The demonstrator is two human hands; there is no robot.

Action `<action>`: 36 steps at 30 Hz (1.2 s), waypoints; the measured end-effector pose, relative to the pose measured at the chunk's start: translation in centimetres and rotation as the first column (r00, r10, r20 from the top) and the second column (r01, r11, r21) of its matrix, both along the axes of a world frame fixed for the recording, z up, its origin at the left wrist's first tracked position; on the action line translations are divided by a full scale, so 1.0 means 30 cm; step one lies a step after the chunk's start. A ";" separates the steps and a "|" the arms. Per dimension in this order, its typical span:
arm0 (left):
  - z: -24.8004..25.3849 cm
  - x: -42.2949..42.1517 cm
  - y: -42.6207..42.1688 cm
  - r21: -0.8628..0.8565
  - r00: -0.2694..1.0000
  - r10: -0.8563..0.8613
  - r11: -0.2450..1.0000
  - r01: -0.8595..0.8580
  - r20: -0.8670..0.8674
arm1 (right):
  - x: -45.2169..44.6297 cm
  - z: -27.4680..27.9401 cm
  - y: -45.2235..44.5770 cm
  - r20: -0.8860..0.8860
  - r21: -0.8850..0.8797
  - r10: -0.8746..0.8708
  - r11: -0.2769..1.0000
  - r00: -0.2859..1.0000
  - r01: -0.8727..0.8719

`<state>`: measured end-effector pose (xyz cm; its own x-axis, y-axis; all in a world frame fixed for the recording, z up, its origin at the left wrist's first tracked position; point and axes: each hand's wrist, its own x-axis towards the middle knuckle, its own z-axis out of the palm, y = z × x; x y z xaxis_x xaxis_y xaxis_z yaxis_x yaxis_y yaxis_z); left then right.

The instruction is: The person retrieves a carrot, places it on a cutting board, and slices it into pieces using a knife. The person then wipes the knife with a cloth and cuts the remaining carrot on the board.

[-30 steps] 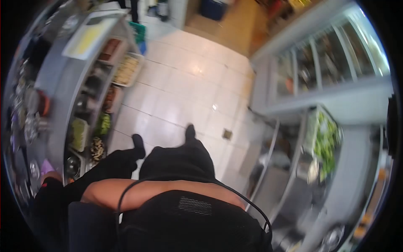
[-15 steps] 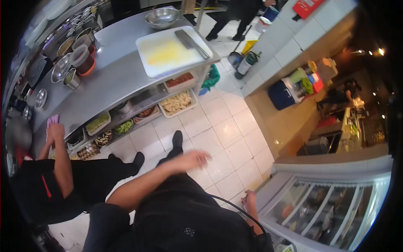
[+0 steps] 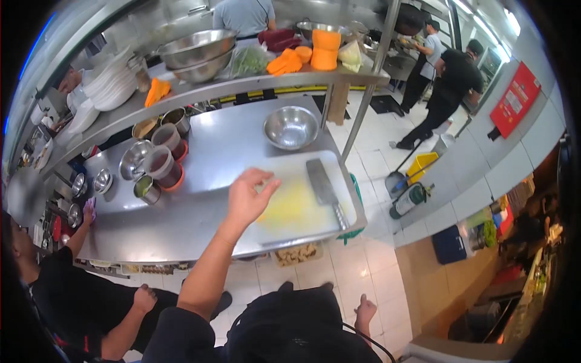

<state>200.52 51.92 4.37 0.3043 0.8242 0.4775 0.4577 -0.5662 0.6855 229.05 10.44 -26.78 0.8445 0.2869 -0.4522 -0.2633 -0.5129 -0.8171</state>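
My left hand reaches out over the near left part of a white cutting board. Its thumb and fingers are apart, bent a little, with nothing between them. Whether it touches the board I cannot tell. Yellow stains mark the board, and a cleaver lies along its right side, clear of my hand. Behind the board stands a steel bowl. Low at my right side hangs my right hand, thumb raised away from loosely bent fingers, and I see nothing in it.
A co-worker's hand holds a pink cloth at the steel table's left end. Tubs of dark sauce stand on the table. Cut pumpkin and steel bowls fill the shelf above. A fire extinguisher stands right.
My view has swung up and closer to the table. My left hand has moved from over the floor to above the cutting board. My right hand still hangs at my side.
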 end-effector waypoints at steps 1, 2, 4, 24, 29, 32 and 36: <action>0.092 0.041 0.052 0.115 0.996 0.013 0.993 -0.024 0.094 | 0.076 0.054 0.135 0.054 0.087 0.072 0.993 0.996 -0.077; 0.175 0.082 0.099 0.224 0.982 0.015 0.973 -0.058 0.187 | 0.153 0.107 0.266 0.116 0.167 0.140 0.973 0.983 -0.158; 0.316 0.146 0.175 0.330 0.980 0.029 0.939 -0.095 0.199 | 0.272 0.182 0.489 0.232 0.130 0.341 0.917 0.911 -0.376; 0.678 0.567 0.322 0.626 0.959 0.244 0.728 -0.281 0.146 | 0.328 0.419 1.227 0.472 -0.190 0.880 0.165 0.058 -0.968; -0.078 0.508 0.034 0.048 0.961 0.176 0.981 -0.190 0.213 | 0.284 0.383 1.281 0.439 -0.173 0.887 0.238 0.141 -0.956; -0.374 0.478 -0.130 -0.358 0.962 0.264 0.907 -0.224 0.068 | 0.271 0.388 1.302 0.355 -0.275 0.921 0.266 0.159 -0.924; -0.520 0.444 -0.145 -0.381 0.946 0.163 0.886 -0.264 -0.279 | 0.343 0.438 1.357 -0.128 0.186 0.971 0.226 0.204 -0.956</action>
<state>213.84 47.58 -11.23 0.1586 0.9871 0.0222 0.7099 -0.1297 0.6922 239.34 51.14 -13.64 -0.1964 0.8464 -0.4950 0.2660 -0.4399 -0.8577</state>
